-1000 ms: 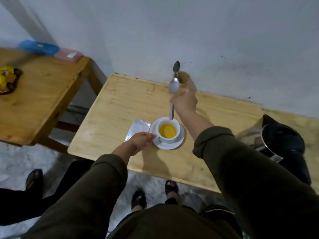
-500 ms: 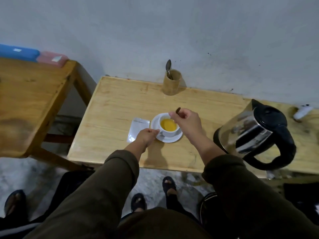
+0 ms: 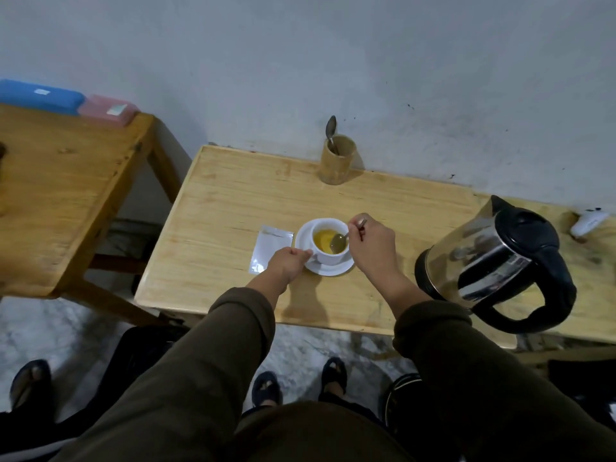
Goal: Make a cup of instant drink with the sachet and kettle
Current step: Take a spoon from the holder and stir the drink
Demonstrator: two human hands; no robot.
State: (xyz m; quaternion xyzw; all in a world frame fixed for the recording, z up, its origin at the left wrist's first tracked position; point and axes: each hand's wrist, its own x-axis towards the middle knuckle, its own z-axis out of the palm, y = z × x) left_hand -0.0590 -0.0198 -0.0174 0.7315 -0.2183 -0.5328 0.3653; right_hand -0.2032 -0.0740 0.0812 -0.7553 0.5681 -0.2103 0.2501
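With the left hand (image 3: 288, 261) gripping the cup (image 3: 328, 241) handle near the bench's front edge, the right hand (image 3: 371, 243), pinching the spoon (image 3: 343, 239), should stir gently, bowl kept submerged

My pale wood table (image 3: 213, 208) sits against a scuffed grey wall (image 3: 400, 61) — darker wooden table (image 3: 60, 195) left, mottled grey floor (image 3: 300, 345).

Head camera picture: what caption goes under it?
Right hand stirs yellow drink in cup with spoon; left hand steadies it.

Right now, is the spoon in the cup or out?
In. The spoon, held by the right hand, has its bowl dipped into the yellow drink inside the cup.
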